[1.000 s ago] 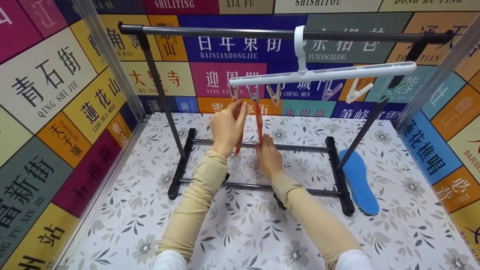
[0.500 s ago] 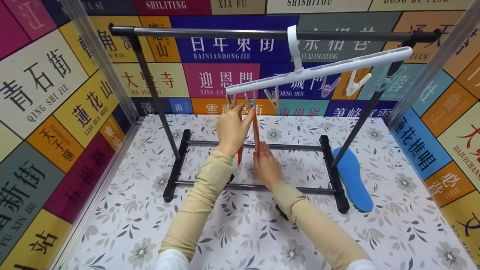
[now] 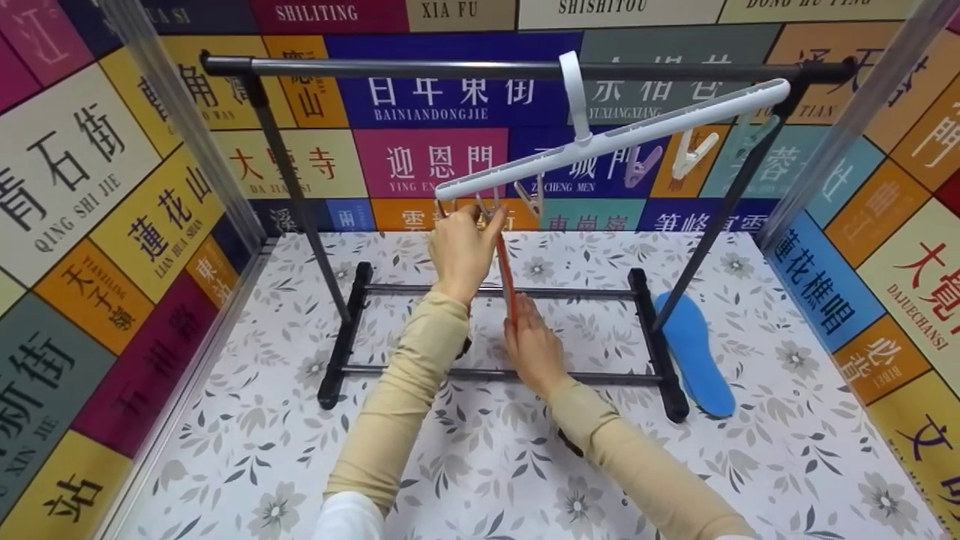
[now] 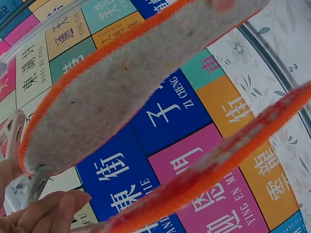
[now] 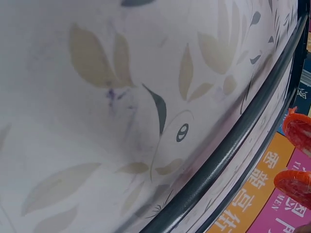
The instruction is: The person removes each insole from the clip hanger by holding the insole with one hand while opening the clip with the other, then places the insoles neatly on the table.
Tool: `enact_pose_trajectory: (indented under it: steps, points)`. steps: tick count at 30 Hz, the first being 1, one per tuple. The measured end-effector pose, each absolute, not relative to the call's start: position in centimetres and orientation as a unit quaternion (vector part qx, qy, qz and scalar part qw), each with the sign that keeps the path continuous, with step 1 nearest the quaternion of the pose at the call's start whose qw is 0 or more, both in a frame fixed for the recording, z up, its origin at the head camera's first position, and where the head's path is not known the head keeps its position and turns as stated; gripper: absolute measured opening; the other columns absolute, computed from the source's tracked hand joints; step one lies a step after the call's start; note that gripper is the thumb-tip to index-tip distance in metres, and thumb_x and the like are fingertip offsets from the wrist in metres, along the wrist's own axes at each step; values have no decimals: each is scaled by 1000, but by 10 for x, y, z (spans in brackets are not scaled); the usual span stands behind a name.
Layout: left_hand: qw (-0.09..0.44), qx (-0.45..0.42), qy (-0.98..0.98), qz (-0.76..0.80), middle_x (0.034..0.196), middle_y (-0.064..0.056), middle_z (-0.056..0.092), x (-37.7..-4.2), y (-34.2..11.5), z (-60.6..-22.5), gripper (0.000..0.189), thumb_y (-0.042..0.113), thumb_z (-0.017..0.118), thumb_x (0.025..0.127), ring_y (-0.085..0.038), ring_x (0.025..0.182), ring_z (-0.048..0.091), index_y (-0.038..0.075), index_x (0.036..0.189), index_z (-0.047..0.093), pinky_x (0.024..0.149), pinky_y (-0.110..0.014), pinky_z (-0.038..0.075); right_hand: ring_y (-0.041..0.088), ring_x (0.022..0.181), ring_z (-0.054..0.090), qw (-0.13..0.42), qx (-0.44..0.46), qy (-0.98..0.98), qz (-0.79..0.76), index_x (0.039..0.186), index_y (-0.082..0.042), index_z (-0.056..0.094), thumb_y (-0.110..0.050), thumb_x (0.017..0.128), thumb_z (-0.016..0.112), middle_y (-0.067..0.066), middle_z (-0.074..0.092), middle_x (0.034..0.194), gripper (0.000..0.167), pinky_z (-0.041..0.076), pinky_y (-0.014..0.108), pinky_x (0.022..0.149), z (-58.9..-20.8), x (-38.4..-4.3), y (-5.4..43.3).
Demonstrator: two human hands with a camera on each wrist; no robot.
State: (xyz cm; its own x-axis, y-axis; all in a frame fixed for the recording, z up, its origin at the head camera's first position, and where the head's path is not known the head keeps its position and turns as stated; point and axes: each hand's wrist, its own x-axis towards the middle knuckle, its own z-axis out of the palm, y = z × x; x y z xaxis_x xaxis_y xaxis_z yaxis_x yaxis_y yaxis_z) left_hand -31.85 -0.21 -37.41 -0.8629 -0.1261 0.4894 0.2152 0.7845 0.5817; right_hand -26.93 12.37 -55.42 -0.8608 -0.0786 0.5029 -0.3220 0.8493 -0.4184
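Pinching a forked grey plastic clip (image 4: 39, 182) in the left hand (image 3: 461, 253), grips an oblong, orange-edged grey felt insole (image 4: 97, 99) in the right hand (image 3: 535, 345), presumably against swaying.

Wrinkled beige sleeves (image 3: 397, 397) (white fabric (image 3: 349, 517) above them).

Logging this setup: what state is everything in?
Black metal rack: upright
White plastic hanger: hooked, tilted
Grey plastic clip: left hand pinching
Orange-edged felt insole: upright, right hand touching
Second such insole: raised, top unseen
Flat blue insole: lying on table
Purple plastic clip: empty
White clip: empty
Green clip: empty
Beige clip: empty
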Motion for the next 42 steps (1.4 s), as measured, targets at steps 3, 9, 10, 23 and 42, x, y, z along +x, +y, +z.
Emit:
enact_pose_trajectory:
  steps: [3, 9, 10, 23, 42]
  points:
    - [262, -20, -907, -329, 63, -2, 64, -320, -2, -374, 47, 57, 60, 92, -19, 53, 52, 13, 82, 74, 49, -31, 34, 41, 127, 54, 252, 117, -927, 251, 145, 5, 43, -23, 104, 49, 24, 48, 146, 50, 54, 52, 89, -554, -264, 124]
    - [265, -26, -900, -344, 70, -4, 72, -321, 0, -374, 43, 51, 60, 94, -26, 64, 66, 13, 80, 74, 60, -38, 48, 41, 119, 60, 273, 119, -921, 251, 142, 4, 47, -20, 103, 50, 24, 53, 141, 46, 56, 50, 81, -555, -254, 125]
    - [267, -28, -900, -344, 70, -4, 72, -321, 1, -374, 42, 50, 60, 94, -27, 65, 66, 13, 79, 74, 60, -39, 48, 40, 120, 60, 276, 119, -920, 252, 142, 4, 47, -20, 103, 50, 24, 54, 141, 46, 56, 50, 81, -555, -253, 126]
    - [314, -58, -887, -333, 60, -5, 65, -320, -4, -371, 43, 43, 61, 92, -26, 56, 59, 11, 64, 67, 52, -39, 44, 44, 107, 65, 275, 113, -917, 265, 143, 3, 47, -17, 103, 49, 22, 54, 141, 45, 57, 51, 79, -553, -242, 124]
    - [321, -71, -884, -333, 59, -5, 65, -320, -4, -372, 46, 43, 60, 93, -28, 56, 62, 11, 62, 67, 51, -40, 45, 26, 59, 61, 278, 138, -902, 300, 129, 3, 59, -12, 101, 50, 12, 67, 79, 34, 54, 42, 54, -548, -200, 155]
